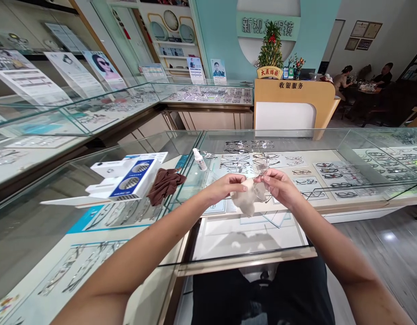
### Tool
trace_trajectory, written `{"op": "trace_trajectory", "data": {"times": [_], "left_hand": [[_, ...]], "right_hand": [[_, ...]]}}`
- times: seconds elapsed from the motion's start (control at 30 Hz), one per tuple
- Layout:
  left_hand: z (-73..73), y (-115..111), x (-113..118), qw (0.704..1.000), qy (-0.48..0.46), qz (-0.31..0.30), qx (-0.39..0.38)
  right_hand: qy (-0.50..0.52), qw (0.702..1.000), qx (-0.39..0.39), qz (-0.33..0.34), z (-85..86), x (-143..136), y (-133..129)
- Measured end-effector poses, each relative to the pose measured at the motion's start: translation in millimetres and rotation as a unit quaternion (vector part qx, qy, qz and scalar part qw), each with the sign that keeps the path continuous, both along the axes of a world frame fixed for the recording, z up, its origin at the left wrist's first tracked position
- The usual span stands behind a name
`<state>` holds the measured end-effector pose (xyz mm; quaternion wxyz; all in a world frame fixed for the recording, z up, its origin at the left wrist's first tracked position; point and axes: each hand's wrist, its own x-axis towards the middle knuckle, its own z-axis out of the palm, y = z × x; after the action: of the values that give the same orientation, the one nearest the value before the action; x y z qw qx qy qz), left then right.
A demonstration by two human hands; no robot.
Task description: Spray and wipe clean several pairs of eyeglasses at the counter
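Above the glass counter, my left hand is closed on a cream-white cloth that hangs down below the fingers. My right hand pinches a pair of thin-framed glasses right beside the cloth. One lens overlaps the cloth's right edge, and the other lens points up and away. The two hands are close together. To their left, a small white spray bottle stands on the glass top. A crumpled brown cloth lies further left, against a blue and white box.
Glass display cases with rows of eyeglasses extend left, right and behind. An open white drawer or shelf shows under the glass near my body. A wooden cashier desk with a plant stands further back. Two people sit at the far right.
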<state>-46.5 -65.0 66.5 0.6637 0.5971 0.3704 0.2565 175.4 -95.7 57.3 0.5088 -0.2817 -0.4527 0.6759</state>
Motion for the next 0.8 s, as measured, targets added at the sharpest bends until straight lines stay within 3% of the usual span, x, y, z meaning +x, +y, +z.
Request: {"op": "trace_trajectory", "data": {"times": [0.27, 0.43, 0.63, 0.8], "left_hand": [[5.6, -6, 5, 0.997, 0.045, -0.003, 0.063], [-1.7, -6, 9, 0.987, 0.021, 0.077, 0.139], [-12.7, -23, 18, 0.958, 0.044, 0.139, 0.246], [-13.4, -38, 23, 0.913, 0.094, 0.186, 0.35]], "right_hand": [[-0.007, 1.0, -0.003, 0.008, -3.4, -3, 0], [0.004, 0.998, 0.0, -0.062, -4.9, -1, 5], [0.022, 0.992, -0.012, -0.124, -11.3, -8, 8], [0.022, 0.988, -0.002, -0.155, -12.8, -15, 4]]}}
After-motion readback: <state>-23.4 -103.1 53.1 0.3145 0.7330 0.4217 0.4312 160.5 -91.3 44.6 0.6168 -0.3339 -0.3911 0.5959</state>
